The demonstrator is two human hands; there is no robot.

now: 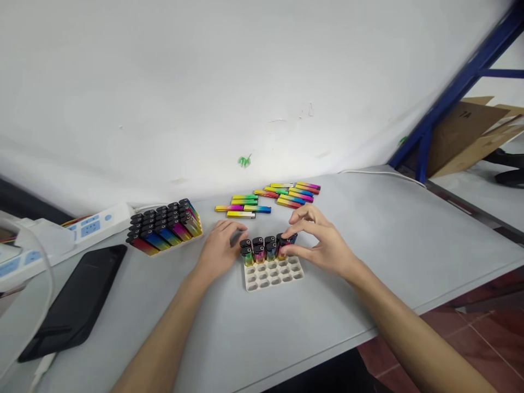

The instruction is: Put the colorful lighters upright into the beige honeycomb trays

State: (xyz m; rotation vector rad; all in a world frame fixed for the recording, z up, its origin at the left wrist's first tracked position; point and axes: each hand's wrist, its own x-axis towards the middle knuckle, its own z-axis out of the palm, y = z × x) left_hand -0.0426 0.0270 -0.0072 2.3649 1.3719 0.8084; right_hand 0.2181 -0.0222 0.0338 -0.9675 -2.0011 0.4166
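My right hand [321,240] pinches the black top of a lighter [283,252] that stands in the second row of a white tray with holes [275,283]. Shiny lighters in mixed colours, such as a green one [248,257] and a pink one [259,254], stand upright in the tray's two far rows. The nearer rows of holes are bare. My left hand [220,248] rests on the table at the tray's left side, thumb apart from the fingers, holding nothing. Its thumb is close to the leftmost lighters; I cannot tell whether they touch.
Several loose lighters [257,209] lie flat near the wall. A second tray packed with upright lighters [164,226] stands at the left. Beyond it are a power strip [110,221], a black phone [77,300] and a white cable [49,267]. Cardboard boxes [462,131] sit behind a blue frame [423,155].
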